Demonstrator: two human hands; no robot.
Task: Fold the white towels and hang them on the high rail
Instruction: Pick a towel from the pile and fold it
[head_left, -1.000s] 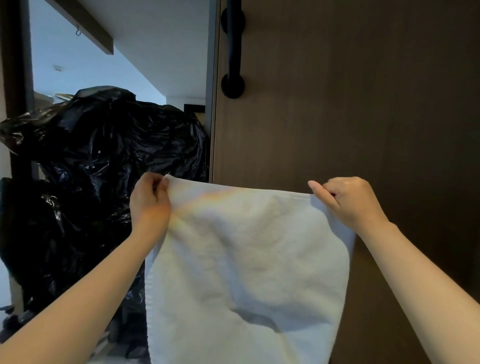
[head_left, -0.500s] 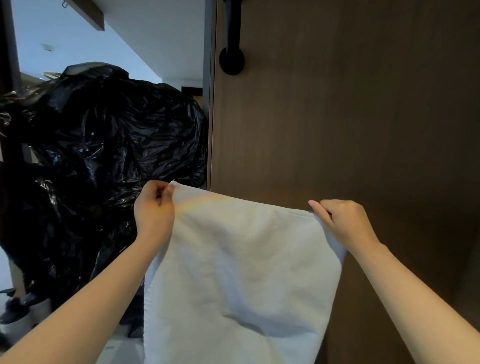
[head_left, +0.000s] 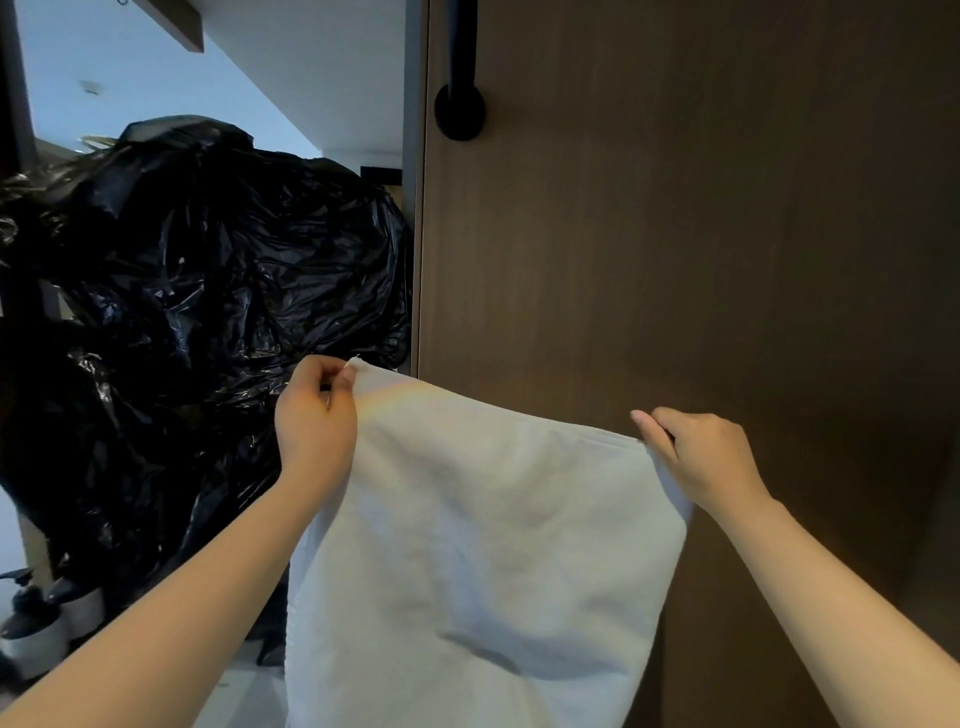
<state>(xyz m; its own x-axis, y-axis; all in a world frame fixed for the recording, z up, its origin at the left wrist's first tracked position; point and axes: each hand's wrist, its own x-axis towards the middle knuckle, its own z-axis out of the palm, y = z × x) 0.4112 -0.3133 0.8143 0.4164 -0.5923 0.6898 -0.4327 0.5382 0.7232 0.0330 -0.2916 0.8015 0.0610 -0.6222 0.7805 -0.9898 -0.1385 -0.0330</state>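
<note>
Black plastic bags (head_left: 208, 312) are heaped left of the wooden door (head_left: 727, 260). Just left of the door's edge, the left hand (head_left: 317, 421) pinches one top corner of the white towel (head_left: 483, 545), which hangs spread before the door, below its black handle (head_left: 460, 109). The right hand (head_left: 701, 457) pinches the other top corner, before the door's middle.

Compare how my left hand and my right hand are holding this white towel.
The left hand sits higher, pinching the upper left corner of the white towel in front of the black plastic bag; the right hand sits lower, at the upper right corner in front of the brown door. The left hand's fingers are all curled; the right hand stretches one finger along the edge. Both grip the top edge, the towel hanging between them.
</note>
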